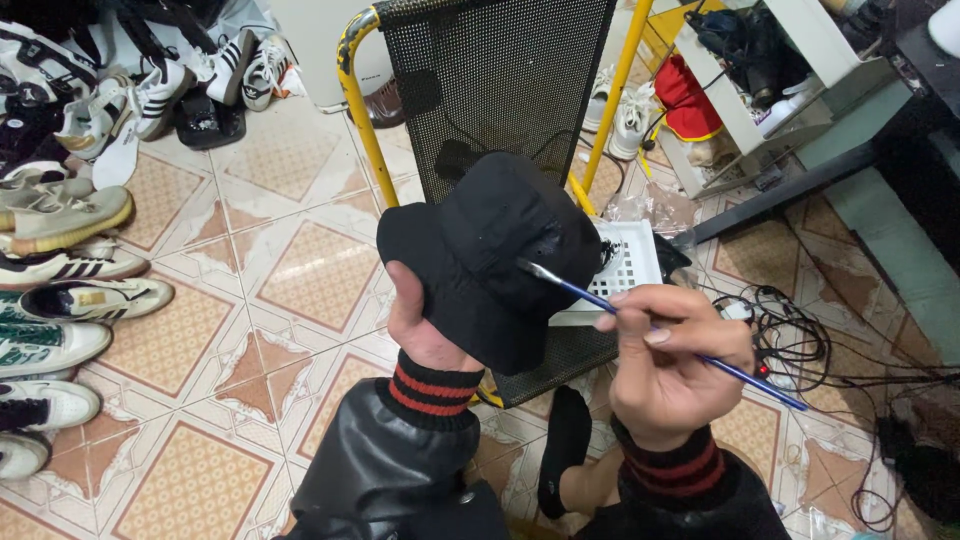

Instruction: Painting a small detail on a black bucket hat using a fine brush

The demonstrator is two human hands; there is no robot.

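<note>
Fingers [650, 318] of your right hand [665, 365] pinch the brush [660, 330], bristles touching the hat [490, 255] at 3 o'clock on its crown. Your left hand [425, 325] grips the brim from below at 7 o'clock. Keep that grip firm and use short, light strokes.

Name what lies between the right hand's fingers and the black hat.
In the head view, a thin blue paintbrush spans from the right hand to the black hat, bristles touching it.
</note>
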